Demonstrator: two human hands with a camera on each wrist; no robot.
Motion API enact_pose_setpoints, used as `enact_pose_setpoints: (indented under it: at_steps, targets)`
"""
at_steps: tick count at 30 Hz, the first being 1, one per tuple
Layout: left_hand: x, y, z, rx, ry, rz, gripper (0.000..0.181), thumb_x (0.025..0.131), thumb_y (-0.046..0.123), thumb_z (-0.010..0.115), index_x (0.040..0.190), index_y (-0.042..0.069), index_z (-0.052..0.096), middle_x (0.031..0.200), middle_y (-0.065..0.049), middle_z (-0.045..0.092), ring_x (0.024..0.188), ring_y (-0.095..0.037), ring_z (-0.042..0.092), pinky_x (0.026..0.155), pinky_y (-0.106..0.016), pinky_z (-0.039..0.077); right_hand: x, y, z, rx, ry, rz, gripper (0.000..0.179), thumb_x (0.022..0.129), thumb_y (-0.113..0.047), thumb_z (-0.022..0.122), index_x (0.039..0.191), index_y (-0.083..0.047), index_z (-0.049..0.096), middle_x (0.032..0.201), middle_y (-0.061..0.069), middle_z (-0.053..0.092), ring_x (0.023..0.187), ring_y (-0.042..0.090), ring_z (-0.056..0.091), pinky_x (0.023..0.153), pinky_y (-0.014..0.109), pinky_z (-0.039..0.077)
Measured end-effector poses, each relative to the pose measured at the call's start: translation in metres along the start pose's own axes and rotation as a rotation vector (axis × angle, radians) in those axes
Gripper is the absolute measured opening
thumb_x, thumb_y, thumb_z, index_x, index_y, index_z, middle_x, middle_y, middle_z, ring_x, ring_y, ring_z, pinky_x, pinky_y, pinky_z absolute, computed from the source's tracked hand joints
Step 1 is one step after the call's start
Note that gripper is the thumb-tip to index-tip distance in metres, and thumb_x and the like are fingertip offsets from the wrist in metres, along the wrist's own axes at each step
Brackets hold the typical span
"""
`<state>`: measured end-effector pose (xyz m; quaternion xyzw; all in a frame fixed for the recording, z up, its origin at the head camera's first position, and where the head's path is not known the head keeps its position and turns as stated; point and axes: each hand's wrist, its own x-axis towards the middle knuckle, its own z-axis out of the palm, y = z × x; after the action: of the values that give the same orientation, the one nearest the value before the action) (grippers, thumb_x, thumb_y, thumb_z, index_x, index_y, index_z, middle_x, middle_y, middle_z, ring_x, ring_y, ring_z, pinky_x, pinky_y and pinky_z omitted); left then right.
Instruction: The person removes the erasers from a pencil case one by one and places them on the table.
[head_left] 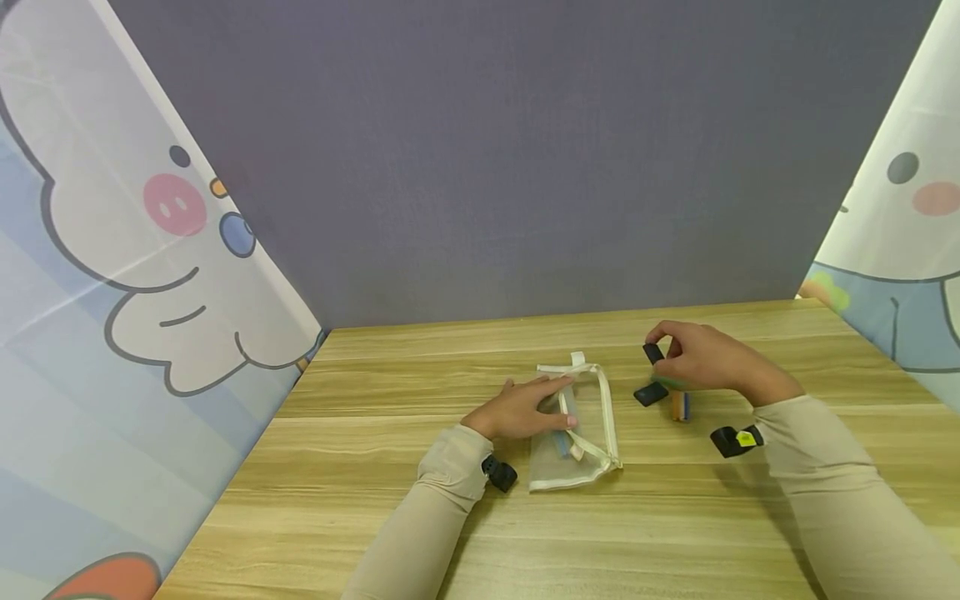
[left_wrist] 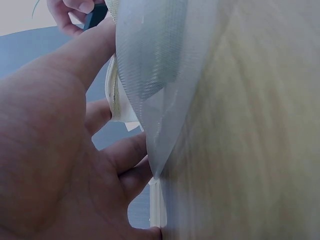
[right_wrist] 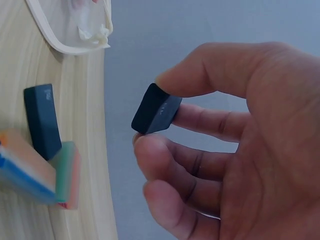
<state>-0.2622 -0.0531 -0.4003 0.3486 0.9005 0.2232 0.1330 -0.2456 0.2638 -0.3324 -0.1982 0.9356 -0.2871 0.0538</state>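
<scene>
A pale mesh zip pouch [head_left: 588,400] lies flat on the wooden table, its zipper edge parted. My left hand [head_left: 521,408] rests over its left side, thumb and fingers spread and fairly straight, touching the mesh [left_wrist: 155,55]. Small pale and bluish pieces [head_left: 562,443] show in the pouch. To its right, my right hand [head_left: 701,358] pinches a small black block [right_wrist: 156,109] with faint print between thumb and fingertips, raised off the table. Another black block [right_wrist: 42,120] lies below it, next to an orange-and-blue block [right_wrist: 27,167] and a green-and-pink block [right_wrist: 69,175].
The wood-grain table [head_left: 360,492] ends at a grey upright panel [head_left: 525,167] at the back. Cartoon-printed curtains [head_left: 135,217] hang on the left and right sides. Black wrist cameras [head_left: 501,473] are strapped to both wrists.
</scene>
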Motion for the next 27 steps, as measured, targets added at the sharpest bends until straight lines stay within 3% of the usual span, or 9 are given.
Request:
enact_pose_setpoints:
  at_steps: [10, 17, 20, 23, 27]
  targets:
    - [0.0, 0.0, 0.001, 0.012, 0.042, 0.031, 0.074, 0.096, 0.059, 0.058, 0.158, 0.027, 0.035, 0.16, 0.008, 0.032, 0.148, -0.019, 0.026, 0.114, -0.069, 0.008, -0.006, 0.016, -0.007, -0.019, -0.03, 0.092, 0.056, 0.093, -0.038, 0.072, 0.128, 0.002, 0.054, 0.085, 0.005, 0.062, 0.072, 0.02, 0.057, 0.064, 0.035, 0.044]
    - [-0.001, 0.006, -0.002, 0.037, 0.064, 0.006, 0.073, 0.095, 0.058, 0.061, 0.157, 0.028, 0.038, 0.156, 0.003, 0.039, 0.147, -0.026, 0.026, 0.118, -0.06, 0.011, -0.009, 0.026, -0.016, -0.049, -0.071, 0.095, 0.045, 0.094, -0.022, 0.066, 0.126, 0.007, 0.054, 0.087, 0.007, 0.064, 0.07, 0.018, 0.056, 0.063, 0.035, 0.045]
    - [-0.002, 0.007, -0.003, 0.04, 0.064, -0.002, 0.074, 0.094, 0.058, 0.063, 0.157, 0.028, 0.038, 0.146, 0.003, 0.048, 0.136, -0.02, 0.039, 0.117, -0.055, 0.019, -0.012, 0.029, -0.017, -0.014, -0.108, 0.109, 0.044, 0.092, -0.018, 0.066, 0.125, 0.009, 0.053, 0.083, 0.007, 0.064, 0.069, 0.02, 0.057, 0.061, 0.035, 0.045]
    - [-0.002, 0.006, -0.003, 0.044, 0.065, -0.002, 0.074, 0.093, 0.058, 0.064, 0.157, 0.028, 0.039, 0.124, 0.004, 0.053, 0.112, -0.013, 0.047, 0.109, -0.045, 0.032, -0.013, 0.033, -0.017, 0.031, -0.138, 0.121, 0.045, 0.092, -0.017, 0.067, 0.124, 0.011, 0.052, 0.081, 0.008, 0.063, 0.067, 0.021, 0.057, 0.06, 0.035, 0.044]
    - [-0.002, 0.005, -0.003, 0.071, 0.064, 0.021, 0.074, 0.094, 0.056, 0.064, 0.156, 0.024, 0.039, 0.112, 0.007, 0.057, 0.105, -0.01, 0.05, 0.115, -0.042, 0.027, -0.012, 0.04, -0.015, 0.06, -0.157, 0.129, 0.048, 0.092, -0.017, 0.069, 0.123, 0.013, 0.051, 0.076, 0.006, 0.06, 0.064, 0.018, 0.053, 0.058, 0.033, 0.042]
